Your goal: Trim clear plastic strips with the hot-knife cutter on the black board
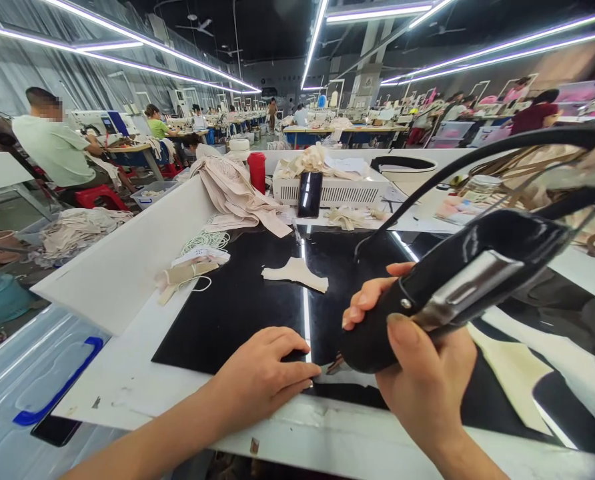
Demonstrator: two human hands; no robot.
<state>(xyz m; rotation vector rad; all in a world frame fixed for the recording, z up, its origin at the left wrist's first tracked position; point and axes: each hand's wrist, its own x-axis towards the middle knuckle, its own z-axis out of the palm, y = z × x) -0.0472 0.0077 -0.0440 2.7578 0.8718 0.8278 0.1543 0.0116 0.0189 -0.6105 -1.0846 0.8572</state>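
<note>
My right hand [427, 373] is wrapped round a black corded hand tool [452, 280] with a rounded end, a long silver metal strip and a screw. The tool is tilted low over the front edge of a glossy black sheet [217, 320]; its working end is hidden. My left hand [265, 370] lies palm down on the sheet's front edge, fingers stretched towards the tool. Between its fingertips and the tool is a greyish patch I cannot make out. Beyond the hands lies a cream cut fabric piece [296, 273]. A larger pale yellow piece [512, 373] lies right of my right hand.
A black cable [457, 157] arches over the right side. At the back stand a phone [310, 195], a red cup [257, 172] and a white vented box [347, 191]. Cream fabric [237, 187] drapes over the white left panel [127, 267]. A co-worker [57, 140] sits far left.
</note>
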